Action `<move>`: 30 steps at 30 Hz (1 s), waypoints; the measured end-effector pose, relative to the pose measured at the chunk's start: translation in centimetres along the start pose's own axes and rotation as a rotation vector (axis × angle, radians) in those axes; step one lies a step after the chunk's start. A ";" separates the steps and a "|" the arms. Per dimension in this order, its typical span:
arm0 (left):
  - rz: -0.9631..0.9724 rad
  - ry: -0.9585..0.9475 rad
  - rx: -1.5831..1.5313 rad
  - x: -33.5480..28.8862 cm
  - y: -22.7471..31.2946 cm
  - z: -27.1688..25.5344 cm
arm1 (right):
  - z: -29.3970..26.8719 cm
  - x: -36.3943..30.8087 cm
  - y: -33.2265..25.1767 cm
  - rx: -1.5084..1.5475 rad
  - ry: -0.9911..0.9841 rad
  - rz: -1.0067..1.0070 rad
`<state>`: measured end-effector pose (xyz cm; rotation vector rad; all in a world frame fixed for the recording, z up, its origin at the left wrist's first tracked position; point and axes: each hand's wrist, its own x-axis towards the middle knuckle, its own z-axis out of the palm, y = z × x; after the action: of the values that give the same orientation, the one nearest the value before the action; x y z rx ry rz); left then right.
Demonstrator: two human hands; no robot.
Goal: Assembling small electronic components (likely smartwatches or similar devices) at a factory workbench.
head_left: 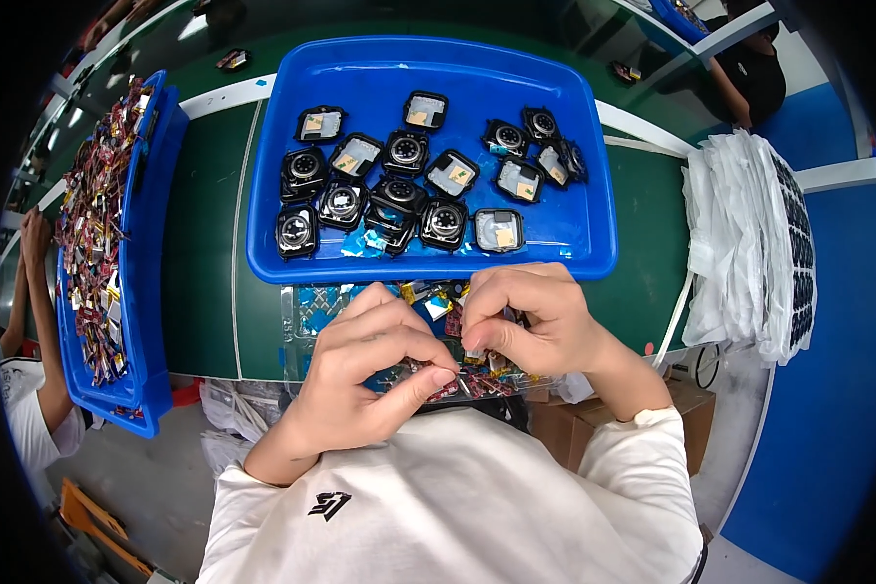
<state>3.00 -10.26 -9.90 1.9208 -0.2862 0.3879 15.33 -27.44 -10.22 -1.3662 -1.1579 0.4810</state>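
Left hand: the left hand (370,360) is held half curled over the near edge of the bench, thumb and forefinger brought close together at their tips.
Right hand: the right hand (530,316) is bent down from the wrist, with its fingers curled in and its thumb drawn up to the forefinger.
Grip: what, if anything, is pinched by either hand cannot be told for certain, as the fingertips are small and crowded in the view.
Wired parts: small wired parts (472,383) in red, silver and yellow are spread below and between the two hands.
Clear tray: the wired parts are carried by a clear tray (290,336), partly covered by the hands.
Blue tub: a wide blue tub (605,234) is set just beyond the hands on the green bench (200,253).
Watch cases: black watch cases (444,224) are scattered in the blue tub, some with round backs shown, others with pale insides.
Left side: a second tub (156,292) is heaped with more wired pieces (92,243).
Right side: white wrapped sheets (735,243) are stacked.
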 end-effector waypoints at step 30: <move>-0.216 0.308 -0.081 1.1 0.3 1.0 | -0.6 0.6 -0.7 -0.158 0.116 0.211</move>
<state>4.02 -11.31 -9.55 1.7612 0.1055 0.5116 15.81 -27.38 -9.27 -1.6416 -0.9784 0.4608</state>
